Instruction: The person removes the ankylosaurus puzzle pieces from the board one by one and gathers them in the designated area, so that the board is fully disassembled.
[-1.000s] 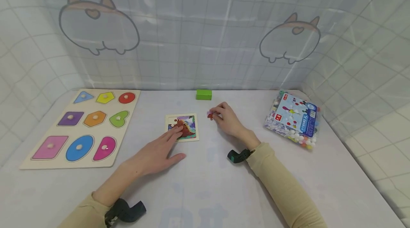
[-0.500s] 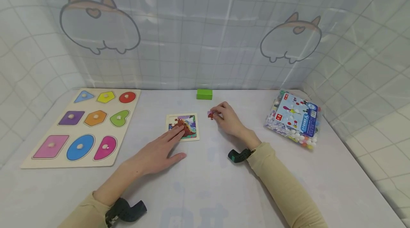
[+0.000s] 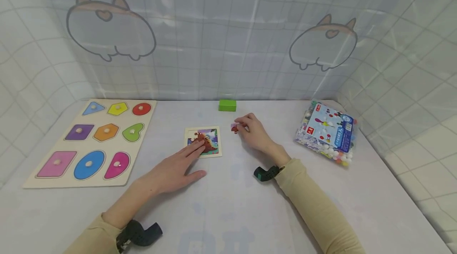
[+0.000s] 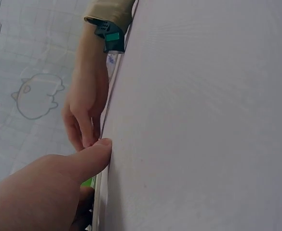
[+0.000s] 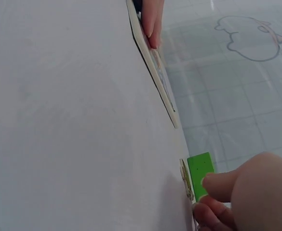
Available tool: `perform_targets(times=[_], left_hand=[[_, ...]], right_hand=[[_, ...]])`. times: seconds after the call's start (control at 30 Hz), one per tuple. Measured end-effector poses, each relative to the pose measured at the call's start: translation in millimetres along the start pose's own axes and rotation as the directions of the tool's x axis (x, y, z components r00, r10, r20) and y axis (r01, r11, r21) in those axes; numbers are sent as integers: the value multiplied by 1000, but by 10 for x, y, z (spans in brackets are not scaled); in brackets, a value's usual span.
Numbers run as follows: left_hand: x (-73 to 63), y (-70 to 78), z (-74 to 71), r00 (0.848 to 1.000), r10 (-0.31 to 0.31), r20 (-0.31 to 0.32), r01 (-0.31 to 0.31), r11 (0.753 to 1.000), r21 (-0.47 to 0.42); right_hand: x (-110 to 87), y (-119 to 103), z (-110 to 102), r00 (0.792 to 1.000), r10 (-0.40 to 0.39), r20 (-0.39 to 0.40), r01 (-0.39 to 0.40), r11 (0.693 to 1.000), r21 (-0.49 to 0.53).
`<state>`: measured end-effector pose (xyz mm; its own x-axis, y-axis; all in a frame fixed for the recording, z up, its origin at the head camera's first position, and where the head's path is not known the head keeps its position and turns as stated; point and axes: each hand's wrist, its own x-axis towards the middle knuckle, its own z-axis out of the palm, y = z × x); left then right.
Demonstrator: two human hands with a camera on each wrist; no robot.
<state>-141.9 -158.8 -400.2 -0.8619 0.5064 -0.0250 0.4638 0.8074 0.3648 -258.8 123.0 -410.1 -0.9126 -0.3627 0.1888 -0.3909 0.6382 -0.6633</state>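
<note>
A small framed jigsaw puzzle (image 3: pixel 211 139) with a brown spiky dinosaur lies in the middle of the table, with part of its picture at the upper left showing a gap. My left hand (image 3: pixel 175 172) rests on its lower left with outstretched fingers, hiding that corner; the thumb lies apart on the tablecloth. To the right of the frame, my right hand (image 3: pixel 254 133) pinches a red-brown and purple puzzle piece (image 3: pixel 234 128) at its right edge, low over the table. In the right wrist view the piece (image 5: pixel 186 180) stands edge-on beside my fingertips.
A large shape board (image 3: pixel 135 143) with knobbed coloured pieces lies at the left. Behind the puzzle, a green block (image 3: pixel 227 105) sits near the back edge. A plastic pack of colourful beads (image 3: pixel 326 133) stands at the right. Patterned curtains (image 3: pixel 221 39) enclose the back and sides.
Almost nothing differs: both hands, the puzzle frame and the piece keep their places, apart from a slight shift of the camera and of the right fingers at the piece.
</note>
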Motion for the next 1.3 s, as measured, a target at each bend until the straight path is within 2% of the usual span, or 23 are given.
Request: perform_targets(times=[0.13, 0.3, 0.6, 0.73, 0.93, 1.3], left_hand=[[12, -2, 12, 1000, 1, 7, -1, 1000, -6], [29, -3, 18, 1000, -2, 12, 2, 1000, -10], [24, -7, -7, 1000, 2, 13, -2, 1000, -11], [20, -7, -12, 1000, 8, 12, -8, 1000, -14], [27, -1, 3, 1000, 25, 5, -25, 999, -33], [12, -25, -1, 1000, 21, -4, -21, 999, -24]], right_hand=[[-11, -64, -53, 999, 25, -28, -24, 999, 42], [7, -209, -60, 999, -6, -35, 8, 998, 62], [132, -556, 193, 993, -119, 8, 118, 992, 31], [203, -669, 342, 990, -136, 41, 136, 991, 9], [243, -685, 514, 991, -96, 96, 96, 995, -1], [226, -640, 635, 985, -154, 74, 158, 986, -48]])
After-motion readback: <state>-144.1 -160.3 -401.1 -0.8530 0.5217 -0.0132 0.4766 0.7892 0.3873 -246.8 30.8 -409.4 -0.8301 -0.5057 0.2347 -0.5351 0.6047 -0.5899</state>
